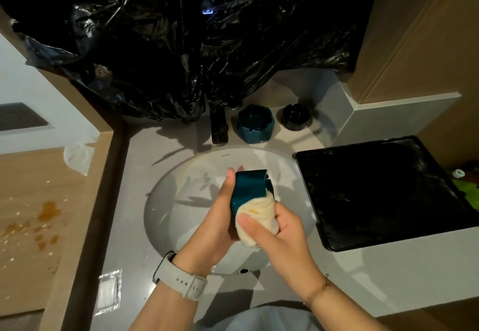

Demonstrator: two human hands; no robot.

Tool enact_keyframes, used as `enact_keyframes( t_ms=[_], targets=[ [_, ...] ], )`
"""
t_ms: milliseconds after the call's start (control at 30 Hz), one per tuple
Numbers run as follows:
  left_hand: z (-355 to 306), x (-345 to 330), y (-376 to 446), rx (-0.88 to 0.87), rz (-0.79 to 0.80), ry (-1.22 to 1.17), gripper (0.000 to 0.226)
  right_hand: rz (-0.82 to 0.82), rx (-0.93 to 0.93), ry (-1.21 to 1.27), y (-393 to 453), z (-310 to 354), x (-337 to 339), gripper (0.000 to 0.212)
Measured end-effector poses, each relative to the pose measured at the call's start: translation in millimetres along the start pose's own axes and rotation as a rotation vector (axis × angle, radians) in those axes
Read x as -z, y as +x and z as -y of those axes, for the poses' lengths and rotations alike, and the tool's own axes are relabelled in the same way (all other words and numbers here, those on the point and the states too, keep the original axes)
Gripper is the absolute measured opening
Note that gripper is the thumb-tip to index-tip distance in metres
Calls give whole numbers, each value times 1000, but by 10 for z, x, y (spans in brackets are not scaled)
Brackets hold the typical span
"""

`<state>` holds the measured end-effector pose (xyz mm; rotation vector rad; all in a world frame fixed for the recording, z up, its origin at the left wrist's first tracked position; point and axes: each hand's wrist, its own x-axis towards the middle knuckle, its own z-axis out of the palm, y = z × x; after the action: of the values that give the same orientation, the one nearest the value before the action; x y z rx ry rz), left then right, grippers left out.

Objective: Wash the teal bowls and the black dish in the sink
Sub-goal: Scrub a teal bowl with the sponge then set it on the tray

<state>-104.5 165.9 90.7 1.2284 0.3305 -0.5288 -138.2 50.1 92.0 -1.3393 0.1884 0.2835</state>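
Over the white sink (166, 195), my left hand (220, 216) grips a teal bowl (250, 188) tipped on its side. My right hand (280, 229) holds a cream cloth (259, 214) bunched against the bowl's lower side. A second teal bowl (255, 127) stands upright on the counter behind the sink, right of the dark faucet (219, 128). The small black dish (295, 117) sits just to its right on the counter.
A black tray (388, 193) lies on the counter right of the sink. Black plastic sheeting (181, 40) hangs over the back wall. A clear packet (110, 290) lies at the counter's front left. Brown spills mark the wooden surface (39, 221) at the left.
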Motion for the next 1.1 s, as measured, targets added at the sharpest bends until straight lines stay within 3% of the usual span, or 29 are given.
enact_keyframes(
  t_ms=[100,200,267,400,533,600,700,767,833,900,1033,1100],
  targets=[
    [69,-23,30,-68,-18,62,42,0,11,-6,-3,14,26,30],
    [114,-61,50,-303,-63,359,39,-42,-72,165,81,62,77,31],
    [147,-49,22,-394,-69,426,44,-34,-86,208,126,92,106,29],
    [176,-10,52,-366,1,254,59,-21,-50,214,125,81,81,27],
    [134,4,59,-103,-2,53,70,8,-35,90,74,35,43,32],
    [159,23,60,-156,-56,116,61,27,-60,65,79,61,49,32],
    [208,54,79,-359,-109,348,38,14,-219,222,165,133,114,43],
    [237,73,61,-420,-105,536,45,16,-296,259,225,177,162,44],
    [217,88,35,-445,-83,568,47,20,-302,270,287,196,190,40],
    [170,91,6,-416,-75,463,44,10,-304,318,344,201,202,46],
    [67,169,-18,-71,47,-33,49,4,-341,474,433,199,208,45],
    [31,169,-35,1,94,-167,43,-34,-354,466,449,171,180,44]
  ],
)
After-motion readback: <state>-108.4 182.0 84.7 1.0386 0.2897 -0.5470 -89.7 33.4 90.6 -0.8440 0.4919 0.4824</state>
